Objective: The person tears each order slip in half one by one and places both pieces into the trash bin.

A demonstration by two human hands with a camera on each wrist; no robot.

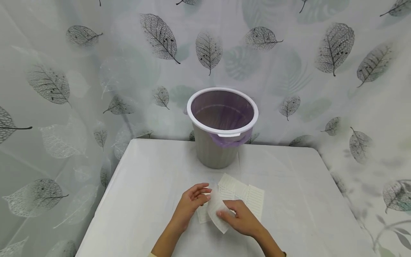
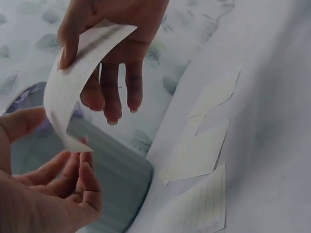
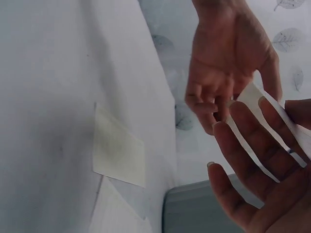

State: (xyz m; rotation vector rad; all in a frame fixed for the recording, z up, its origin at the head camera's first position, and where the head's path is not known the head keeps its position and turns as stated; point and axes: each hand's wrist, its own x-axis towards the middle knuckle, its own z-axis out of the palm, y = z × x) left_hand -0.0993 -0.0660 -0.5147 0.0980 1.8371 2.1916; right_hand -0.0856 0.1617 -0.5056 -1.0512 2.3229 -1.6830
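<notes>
A thin, off-white slip of paper [image 1: 214, 206] bends in a curve above the table. My right hand [image 1: 241, 218] pinches it between thumb and index finger; in the left wrist view the other fingers of that hand hang apart from it. My left hand [image 1: 192, 200] is at the opposite end of the slip [image 2: 73, 77]. Its thumb and fingertips lie close to the paper's edge, with a gap between thumb and fingers. Beneath the hands, several lined paper slips [image 1: 255, 200] lie on the table, partly overlapping.
A grey bin [image 1: 212, 153] with a white rim and purple liner stands upright at the table's back edge, beyond the slips. The white-covered table [image 1: 144, 185] is backed by a leaf-patterned curtain [image 1: 135, 75] on its far side and both flanks.
</notes>
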